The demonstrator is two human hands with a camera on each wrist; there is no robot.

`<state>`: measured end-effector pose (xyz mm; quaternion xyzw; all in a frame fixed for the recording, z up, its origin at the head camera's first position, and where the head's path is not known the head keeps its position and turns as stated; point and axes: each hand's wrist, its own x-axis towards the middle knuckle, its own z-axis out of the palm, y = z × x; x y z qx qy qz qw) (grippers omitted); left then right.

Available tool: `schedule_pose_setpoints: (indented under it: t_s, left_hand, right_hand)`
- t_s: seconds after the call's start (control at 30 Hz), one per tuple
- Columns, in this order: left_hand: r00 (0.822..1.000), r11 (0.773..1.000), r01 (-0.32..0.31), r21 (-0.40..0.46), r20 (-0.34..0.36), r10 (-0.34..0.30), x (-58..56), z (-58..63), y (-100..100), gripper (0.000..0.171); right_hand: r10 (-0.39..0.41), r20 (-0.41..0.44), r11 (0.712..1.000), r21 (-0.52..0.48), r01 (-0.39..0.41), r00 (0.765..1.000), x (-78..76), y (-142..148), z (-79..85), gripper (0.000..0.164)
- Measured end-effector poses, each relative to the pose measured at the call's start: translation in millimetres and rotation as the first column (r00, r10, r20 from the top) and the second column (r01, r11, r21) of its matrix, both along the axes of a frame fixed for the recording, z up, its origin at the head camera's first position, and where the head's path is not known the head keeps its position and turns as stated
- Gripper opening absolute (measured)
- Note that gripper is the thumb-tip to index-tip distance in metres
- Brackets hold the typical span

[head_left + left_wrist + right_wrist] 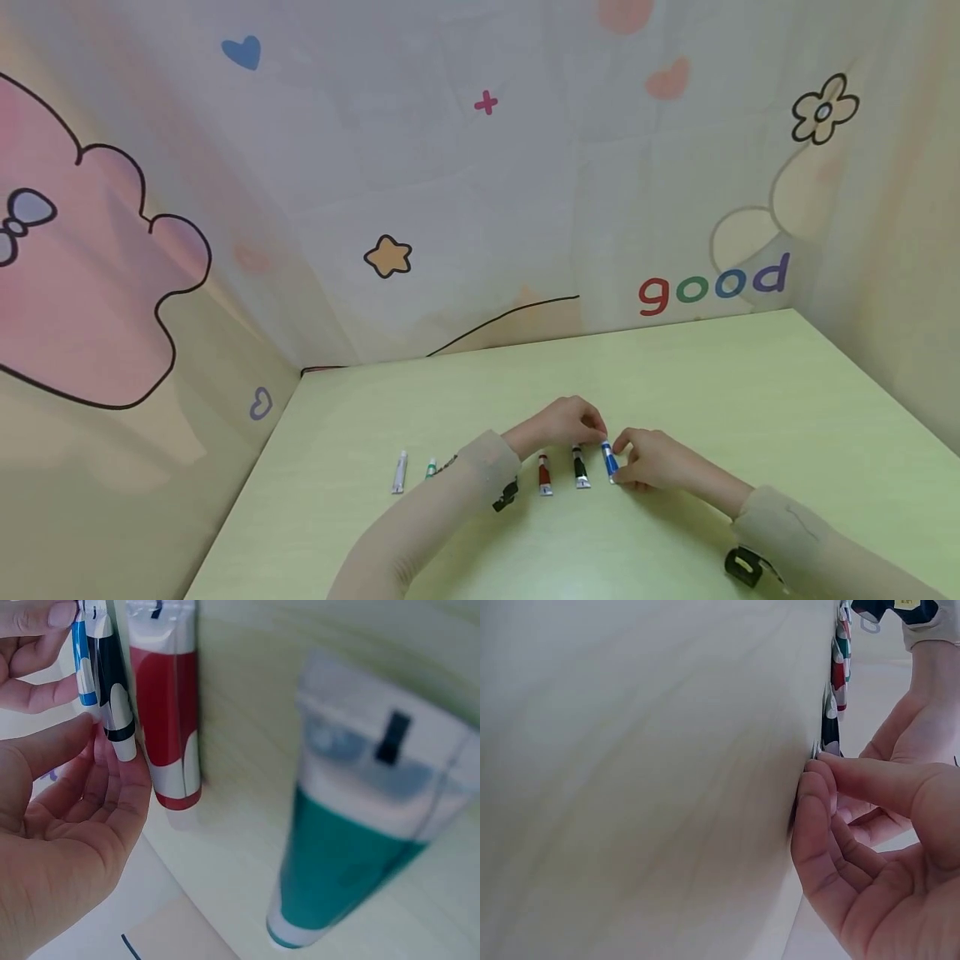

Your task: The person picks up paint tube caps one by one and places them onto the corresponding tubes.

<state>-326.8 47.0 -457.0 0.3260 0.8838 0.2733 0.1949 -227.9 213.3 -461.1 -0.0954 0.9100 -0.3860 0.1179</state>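
Note:
A blue paint tube (610,461) lies between my two hands, its cap end away from me. My left hand (564,422) pinches it at the cap end, thumb and fingertips closing there in the left wrist view. At its flat crimped end, my right hand (660,460) pinches with thumb and fingers, low over the table. Just left of it is a black paint tube (580,468), close by the left fingers. Beyond that lies a red paint tube (166,712), roughly parallel. My right fingers hide most of the blue tube in the right wrist view.
Farther left on the pale green table (750,392) lie a white tube (400,472) and a green tube (431,468), the latter partly covered by my left sleeve. A green-labelled tube (352,855) looms close in the left wrist view. A printed curtain (480,192) stands behind the table.

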Motion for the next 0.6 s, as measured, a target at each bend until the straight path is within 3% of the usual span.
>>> schedule_pose_setpoints:
  t_s: [0.6]
  left_hand:
    - [1.000, 1.000, 0.001, -0.016, -0.022, -0.001, -4.4, -1.6, -3.7, 0.009]
  right_hand:
    - [0.025, 0.006, 0.998, -0.055, -0.025, 1.000, -3.0, -0.6, 2.5, 0.034]
